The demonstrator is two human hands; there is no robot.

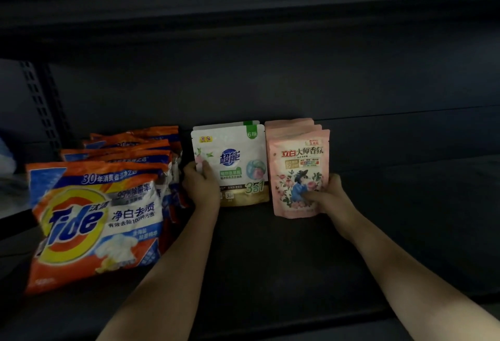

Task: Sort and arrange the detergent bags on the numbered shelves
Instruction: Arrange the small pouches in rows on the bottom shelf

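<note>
Shelf (270,246), dark, matte board. Three rows of detergent bags, front to back.

White pouches (232,162): upright, long axis vertical, glossy flat film, gold foot; centre. Left hand (201,183) has its grip on the left edge, thumb across the face, fingers behind.

Pink pouches (297,170): upright, just beside the white, floral print, soft gusseted base. Right hand (326,196) holds the lower right side, thumb on the front.

Orange Tide bags (100,213): pillow-shaped, crinkled, leaning; nearest the left hand.

Judgement: squaring both rows; each hand grips from its outer side.
</note>
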